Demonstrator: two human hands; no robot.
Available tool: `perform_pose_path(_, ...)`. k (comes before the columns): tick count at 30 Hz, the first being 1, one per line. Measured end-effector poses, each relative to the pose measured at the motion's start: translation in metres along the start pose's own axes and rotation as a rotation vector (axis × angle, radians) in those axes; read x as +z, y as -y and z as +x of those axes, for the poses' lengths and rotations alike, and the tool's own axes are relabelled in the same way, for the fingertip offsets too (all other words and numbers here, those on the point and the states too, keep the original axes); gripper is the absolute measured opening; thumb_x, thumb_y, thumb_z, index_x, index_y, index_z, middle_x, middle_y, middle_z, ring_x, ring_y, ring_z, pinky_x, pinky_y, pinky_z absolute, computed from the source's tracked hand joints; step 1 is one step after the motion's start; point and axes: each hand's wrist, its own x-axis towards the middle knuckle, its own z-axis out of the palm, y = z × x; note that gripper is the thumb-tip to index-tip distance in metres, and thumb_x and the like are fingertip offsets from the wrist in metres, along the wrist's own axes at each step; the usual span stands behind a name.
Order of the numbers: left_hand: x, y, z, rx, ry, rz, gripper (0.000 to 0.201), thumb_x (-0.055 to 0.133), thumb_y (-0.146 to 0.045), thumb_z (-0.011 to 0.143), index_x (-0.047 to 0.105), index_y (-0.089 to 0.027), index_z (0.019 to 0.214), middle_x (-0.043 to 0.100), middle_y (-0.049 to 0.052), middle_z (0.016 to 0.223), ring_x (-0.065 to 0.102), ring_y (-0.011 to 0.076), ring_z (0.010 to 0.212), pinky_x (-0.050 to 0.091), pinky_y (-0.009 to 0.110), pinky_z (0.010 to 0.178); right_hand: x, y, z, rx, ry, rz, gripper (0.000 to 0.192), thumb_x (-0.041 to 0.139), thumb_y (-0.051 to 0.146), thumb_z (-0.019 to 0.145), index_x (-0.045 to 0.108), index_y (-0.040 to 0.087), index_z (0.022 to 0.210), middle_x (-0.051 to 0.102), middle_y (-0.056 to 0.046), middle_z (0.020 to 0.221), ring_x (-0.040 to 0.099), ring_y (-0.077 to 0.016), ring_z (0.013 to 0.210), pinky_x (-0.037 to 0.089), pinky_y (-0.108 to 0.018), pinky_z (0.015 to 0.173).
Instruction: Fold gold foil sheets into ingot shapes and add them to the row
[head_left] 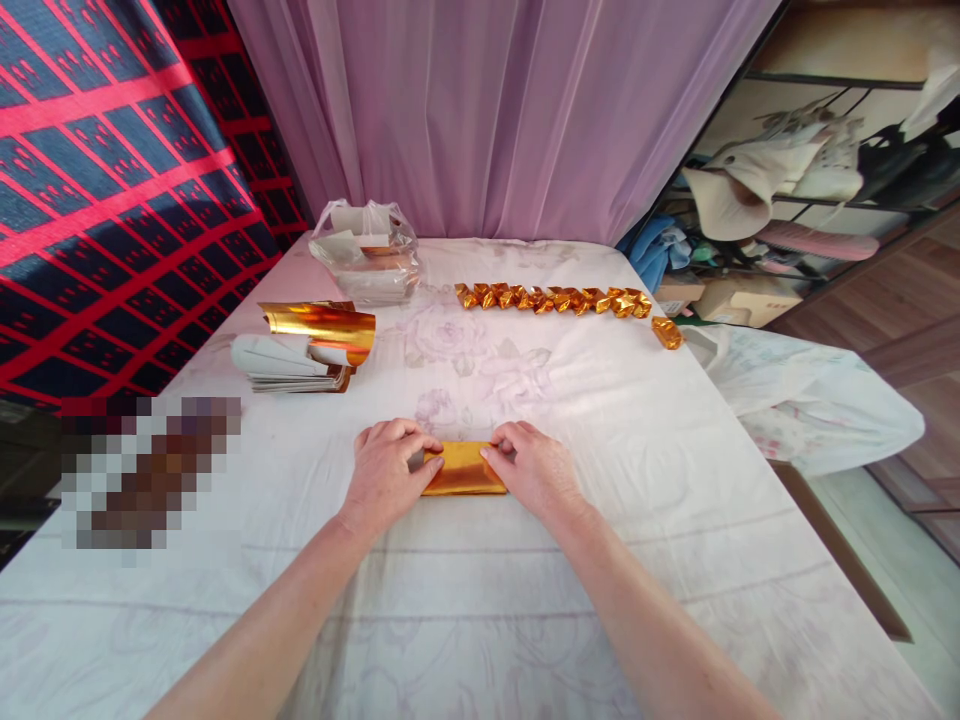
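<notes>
A folded sheet of shiny gold foil paper point(466, 470) lies flat on the cloth in front of me. My left hand point(390, 460) pinches its left end, thumb over the near side and fingers at the far edge. At the right end, my right hand point(536, 465) grips the upper corner between thumb and curled fingers. Beyond the left hand sits a stack of gold foil sheets with white backs point(300, 350), the upper ones curling. Farther off runs a row of folded gold foil pieces point(551, 299), with one single gold piece point(667, 333) at its right end.
A clear plastic bag point(367, 250) with papers stands at the far left of the table point(300, 620). A blurred-out patch point(154, 475) covers something on the left. A purple curtain point(465, 120) hangs behind, and a shelf with shoes point(810, 165) and a white bag point(825, 395) are to the right.
</notes>
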Motion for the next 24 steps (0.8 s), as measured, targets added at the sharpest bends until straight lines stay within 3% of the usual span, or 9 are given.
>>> perform_pose_path(15, 0.001, 0.0, -0.001, 0.014, -0.006, 0.013, 0.01, 0.072, -0.026, 0.077, 0.075, -0.031, 0.085, 0.069, 0.0, 0.098, 0.059, 0.0252, 0.101, 0.037, 0.044, 0.094, 0.0, -0.002, 0.0, -0.019, -0.009, 0.045, 0.004, 0.066, 0.025, 0.085, 0.067, 0.023, 0.089, 0.068, 0.001, 0.088, 0.061, -0.0131, 0.071, 0.037, -0.025, 0.063)
perform_pose_path(24, 0.001, 0.0, -0.002, 0.022, -0.003, 0.011, 0.01, 0.071, -0.027, 0.078, 0.075, -0.031, 0.086, 0.069, 0.001, 0.098, 0.059, 0.0251, 0.101, 0.038, 0.044, 0.094, -0.002, -0.017, 0.004, -0.36, 0.057, 0.081, 0.029, 0.052, 0.005, 0.085, 0.073, 0.024, 0.087, 0.067, -0.001, 0.096, 0.062, -0.0135, 0.087, 0.045, -0.025, 0.078)
